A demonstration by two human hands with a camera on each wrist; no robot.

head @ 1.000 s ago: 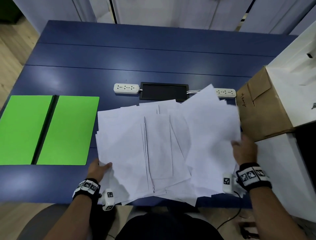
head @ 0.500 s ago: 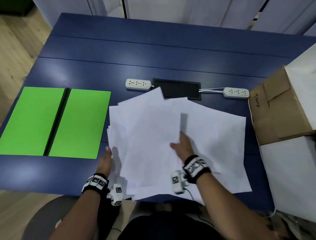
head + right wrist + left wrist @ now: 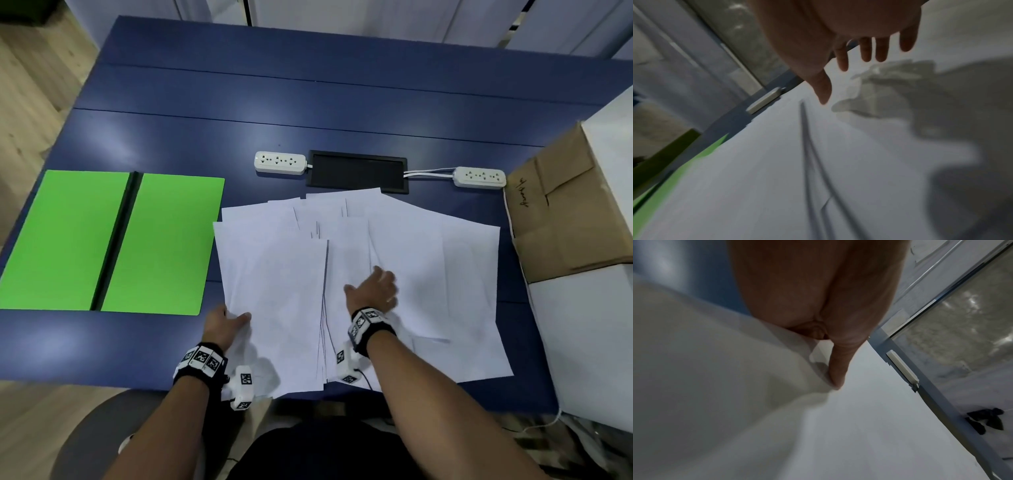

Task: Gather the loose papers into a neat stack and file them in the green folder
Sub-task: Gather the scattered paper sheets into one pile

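Note:
Several loose white papers [image 3: 428,274] lie fanned over the near middle of the blue table [image 3: 308,102]. The green folder [image 3: 164,246] lies open and flat just left of them. My left hand [image 3: 226,325] holds the pile's near left edge. In the left wrist view its thumb [image 3: 838,369] lies on top of the sheets [image 3: 879,434] while a lifted sheet hides the other fingers. My right hand [image 3: 375,289] is over the middle of the pile with fingers [image 3: 881,48] straight and spread, holding nothing. It casts a shadow on the papers [image 3: 777,162]. The folder's edge [image 3: 674,175] shows at the left.
Two white power strips [image 3: 280,163] [image 3: 479,177] flank a black cable hatch [image 3: 356,172] just behind the papers. A brown cardboard box [image 3: 565,212] and a white box [image 3: 589,342] stand at the right edge. Bare table lies beyond the strips.
My right hand came from the pile's right edge to its middle, carrying sheets over onto the pile, and is now empty and spread. My left hand stayed at the near left edge.

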